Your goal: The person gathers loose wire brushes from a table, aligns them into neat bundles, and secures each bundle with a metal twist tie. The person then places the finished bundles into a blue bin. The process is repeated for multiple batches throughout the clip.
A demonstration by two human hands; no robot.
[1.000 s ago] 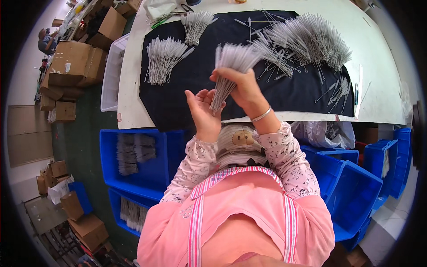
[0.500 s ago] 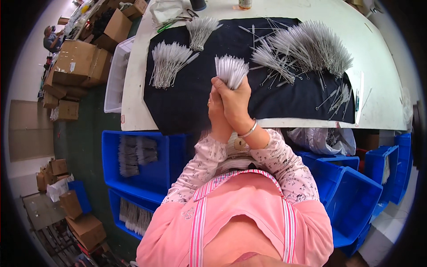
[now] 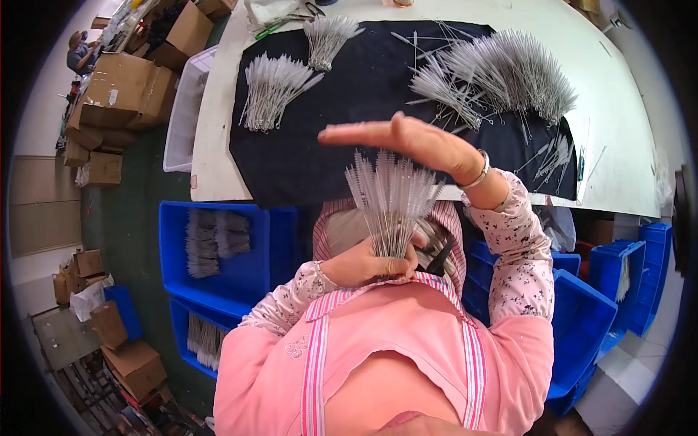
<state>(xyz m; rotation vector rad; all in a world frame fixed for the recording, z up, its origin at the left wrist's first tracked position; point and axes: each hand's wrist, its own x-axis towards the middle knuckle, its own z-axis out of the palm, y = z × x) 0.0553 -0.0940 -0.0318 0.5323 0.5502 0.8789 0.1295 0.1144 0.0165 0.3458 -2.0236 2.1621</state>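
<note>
One fan of thin wire brushes [image 3: 392, 200] is pinched at its stems in the left hand [image 3: 371, 263]; right hand [image 3: 407, 142] flat, fingers pressed together, over its tips. Two sorted bunches [image 3: 273, 87] lie on the counter's black mat [image 3: 349, 116]; a loose heap [image 3: 509, 69] likely remains.

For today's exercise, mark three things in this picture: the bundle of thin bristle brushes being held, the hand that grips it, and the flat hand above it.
bundle of brushes [image 3: 392, 196], head view, on the fanned bristle ends.
left hand [image 3: 367, 263], head view, on the knuckles gripping the stems.
right hand [image 3: 407, 142], head view, on the back of the flat hand.
</note>
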